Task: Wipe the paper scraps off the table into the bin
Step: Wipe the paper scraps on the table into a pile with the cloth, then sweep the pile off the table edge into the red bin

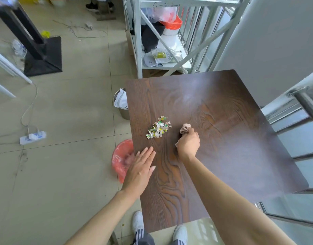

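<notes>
Mid-frame I see white, green and yellow paper scraps (158, 128) on the dark brown wood-grain table (222, 138); a red-lined bin (121, 160) at its left edge.

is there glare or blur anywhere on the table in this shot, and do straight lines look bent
Head view: a pale hazy glare washes over the far and right part of the table; the paper scraps stay sharp; the top-left corner is smeared with blur; wide-angle distortion bows the table edges and the white rack.
</notes>
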A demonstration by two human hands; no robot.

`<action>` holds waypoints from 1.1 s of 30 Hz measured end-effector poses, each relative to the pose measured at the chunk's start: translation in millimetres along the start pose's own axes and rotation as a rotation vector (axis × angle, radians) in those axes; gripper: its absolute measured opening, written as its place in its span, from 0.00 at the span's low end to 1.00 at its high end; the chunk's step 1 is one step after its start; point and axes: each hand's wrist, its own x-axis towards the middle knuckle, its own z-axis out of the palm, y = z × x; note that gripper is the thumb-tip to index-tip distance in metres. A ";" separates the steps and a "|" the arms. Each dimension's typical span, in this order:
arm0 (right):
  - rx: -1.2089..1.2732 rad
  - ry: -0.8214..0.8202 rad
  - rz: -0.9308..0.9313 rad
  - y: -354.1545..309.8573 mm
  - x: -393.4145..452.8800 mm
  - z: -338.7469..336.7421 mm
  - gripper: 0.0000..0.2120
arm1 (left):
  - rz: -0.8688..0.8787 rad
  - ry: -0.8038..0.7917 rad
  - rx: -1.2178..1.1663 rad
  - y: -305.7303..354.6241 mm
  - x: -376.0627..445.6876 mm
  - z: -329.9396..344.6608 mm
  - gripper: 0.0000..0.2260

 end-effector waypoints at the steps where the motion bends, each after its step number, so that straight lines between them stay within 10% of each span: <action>1: 0.010 -0.009 -0.017 -9.4 -0.3 6.0 0.15 | -0.012 0.007 0.026 2.5 0.8 1.5 0.21; 17: -0.002 -0.311 -0.417 -81.7 33.2 55.0 0.13 | -0.048 0.016 0.101 2.8 4.1 4.4 0.25; 27: -0.191 -0.214 -0.406 -96.7 60.4 61.0 0.19 | -0.007 -0.004 0.058 -2.6 7.8 5.5 0.25; 33: -0.331 -0.410 -0.786 -93.5 48.3 73.8 0.18 | -0.007 -0.036 0.052 -2.3 11.8 3.1 0.24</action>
